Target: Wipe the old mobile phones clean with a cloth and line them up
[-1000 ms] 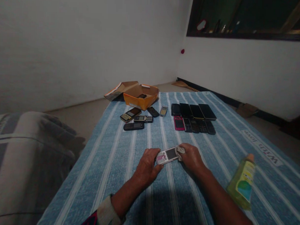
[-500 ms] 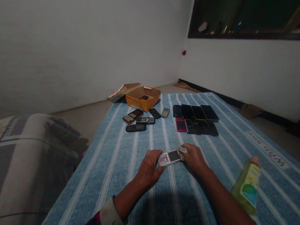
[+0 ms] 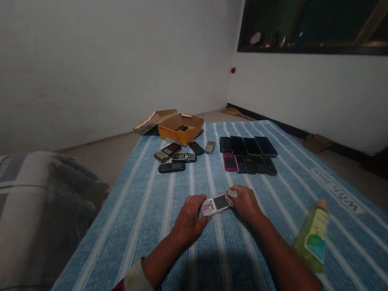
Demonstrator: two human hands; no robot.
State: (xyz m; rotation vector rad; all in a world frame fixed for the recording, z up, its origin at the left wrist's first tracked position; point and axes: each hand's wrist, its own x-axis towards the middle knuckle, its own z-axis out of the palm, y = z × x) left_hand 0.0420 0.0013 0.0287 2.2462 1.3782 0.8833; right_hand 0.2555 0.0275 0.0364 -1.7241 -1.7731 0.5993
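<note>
My left hand (image 3: pixel 189 219) grips the keypad end of a white and pink phone (image 3: pixel 215 204), its thumb on the near edge and fingers on the far edge. A small pale cloth (image 3: pixel 231 197) is pinched in my right hand (image 3: pixel 245 203) and pressed against the screen end of that phone. The phone lies tilted between both hands, low over the blue striped cloth cover (image 3: pixel 146 245). Beyond the hands, a pink-framed phone (image 3: pixel 230 162) lies at the near left of a group of several dark phones (image 3: pixel 253 146) set in two rows.
An open orange box (image 3: pixel 178 135) with a phone inside stands at the back left, several loose phones (image 3: pixel 171 167) before it. A green bottle (image 3: pixel 312 238) lies at the right by my forearm. Grey fabric (image 3: pixel 41 216) covers something at the left.
The whole view has shifted slightly, so things appear a little further left. Both hands keep their hold on the phone and cloth, with the cloth still at the screen end.
</note>
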